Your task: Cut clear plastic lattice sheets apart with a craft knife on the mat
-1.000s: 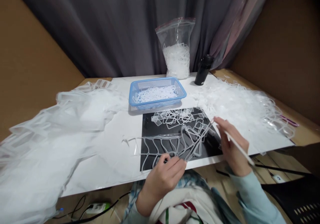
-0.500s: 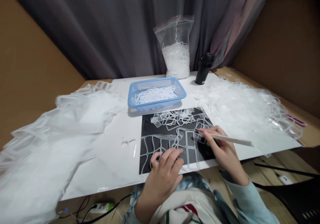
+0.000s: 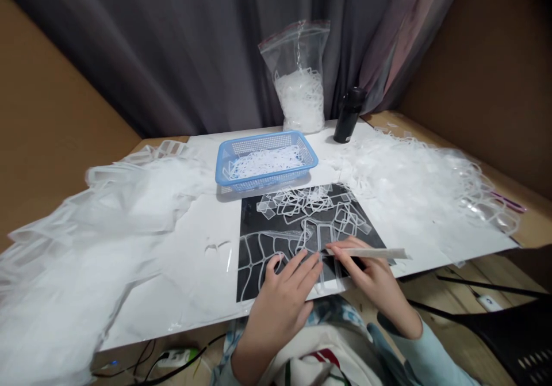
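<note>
My right hand is shut on a white slim stick, whose tip meets the clear plastic lattice lying on a black mat. My left hand rests with fingers spread on the lattice's near part, holding nothing. Both hands are close together at the mat's near edge. Small, clear, cut-out rectangular frames lie tangled at the mat's far half. The hands hide part of the lattice.
A blue mesh basket of white plastic strips stands behind the mat. Behind it are a zip bag of strips and a black bottle. Heaps of clear plastic scrap fill both sides of the white board.
My right hand has moved left and nearer, bringing the stick down to the lattice, now nearly level. The lattice's near part has flattened onto the mat, and my left hand stays on it.
</note>
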Available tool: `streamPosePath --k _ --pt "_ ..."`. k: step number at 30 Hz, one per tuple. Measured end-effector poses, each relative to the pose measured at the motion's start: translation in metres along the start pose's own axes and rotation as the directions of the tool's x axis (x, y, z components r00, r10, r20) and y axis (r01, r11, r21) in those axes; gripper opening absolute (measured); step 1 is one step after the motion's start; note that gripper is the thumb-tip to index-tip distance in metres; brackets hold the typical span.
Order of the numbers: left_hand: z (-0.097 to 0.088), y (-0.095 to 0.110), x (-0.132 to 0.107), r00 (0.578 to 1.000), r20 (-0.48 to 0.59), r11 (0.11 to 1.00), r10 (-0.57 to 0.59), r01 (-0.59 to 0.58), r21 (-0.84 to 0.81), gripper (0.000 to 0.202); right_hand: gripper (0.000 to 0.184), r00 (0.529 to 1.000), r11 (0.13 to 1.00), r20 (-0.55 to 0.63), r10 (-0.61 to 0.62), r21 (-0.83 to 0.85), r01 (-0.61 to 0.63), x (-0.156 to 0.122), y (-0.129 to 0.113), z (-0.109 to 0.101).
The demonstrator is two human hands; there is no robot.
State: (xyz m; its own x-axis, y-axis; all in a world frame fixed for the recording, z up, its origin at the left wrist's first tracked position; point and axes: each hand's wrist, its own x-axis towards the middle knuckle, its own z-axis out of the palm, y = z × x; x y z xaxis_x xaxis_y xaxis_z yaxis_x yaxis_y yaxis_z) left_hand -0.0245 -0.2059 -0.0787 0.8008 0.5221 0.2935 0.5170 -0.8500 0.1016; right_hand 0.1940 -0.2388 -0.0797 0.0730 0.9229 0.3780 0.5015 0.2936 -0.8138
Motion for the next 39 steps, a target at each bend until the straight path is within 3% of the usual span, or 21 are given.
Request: streamPosePath --k 5,9,13,18,23,27,29,32,35,39 --pt "0.000 0.000 0.001 1.000 -0.003 0.999 -0.011 0.011 -0.050 0.046 0.022 0.994 0.992 0.052 -0.095 -0.074 0.099 -0.005 -0.005 0.003" --pt "0.001 0.001 0.001 1.000 -0.006 0.997 -0.023 0.023 -0.072 0.042 0.029 0.972 0.910 0.120 -0.200 -0.345 0.229 -0.017 -0.005 0.011" --pt "0.000 0.002 0.001 0.999 0.020 0.996 -0.025 0.027 -0.088 0.044 0.033 0.967 0.808 0.170 -0.187 -0.533 0.250 -0.026 -0.002 0.014" --pt "-0.002 0.002 0.001 0.998 0.052 0.995 -0.026 0.030 -0.092 0.043 0.032 0.969 0.800 0.167 -0.184 -0.548 0.246 -0.010 0.002 0.005" --pt "-0.004 0.002 0.002 0.995 0.094 0.996 -0.023 0.031 -0.087 0.044 0.031 0.962 0.795 -0.027 -0.271 -0.570 0.208 0.030 0.010 -0.026" --pt "-0.003 0.002 0.000 0.996 0.085 0.997 -0.027 0.033 -0.068 0.047 0.025 0.875 0.756 -0.320 -0.363 -0.650 0.075 0.057 0.010 -0.050" --pt "-0.002 0.002 0.000 0.998 0.063 0.998 -0.032 0.036 -0.061 0.049 0.025 0.844 0.760 -0.395 -0.363 -0.649 0.023 0.061 0.007 -0.054" --pt "-0.001 0.003 0.001 0.998 0.022 0.998 -0.055 0.056 -0.042 0.053 0.025 0.882 0.824 -0.370 -0.291 -0.565 0.035 0.056 0.003 -0.051" --pt "0.000 0.004 0.005 0.993 -0.019 0.993 -0.117 0.117 0.007 0.062 0.024 0.940 0.903 -0.266 -0.212 -0.421 0.085 0.044 0.000 -0.041" --pt "-0.001 0.007 0.008 0.980 -0.065 0.979 -0.190 0.194 0.057 0.072 0.025 0.986 0.978 -0.148 -0.079 -0.201 0.048 0.022 -0.008 -0.029"
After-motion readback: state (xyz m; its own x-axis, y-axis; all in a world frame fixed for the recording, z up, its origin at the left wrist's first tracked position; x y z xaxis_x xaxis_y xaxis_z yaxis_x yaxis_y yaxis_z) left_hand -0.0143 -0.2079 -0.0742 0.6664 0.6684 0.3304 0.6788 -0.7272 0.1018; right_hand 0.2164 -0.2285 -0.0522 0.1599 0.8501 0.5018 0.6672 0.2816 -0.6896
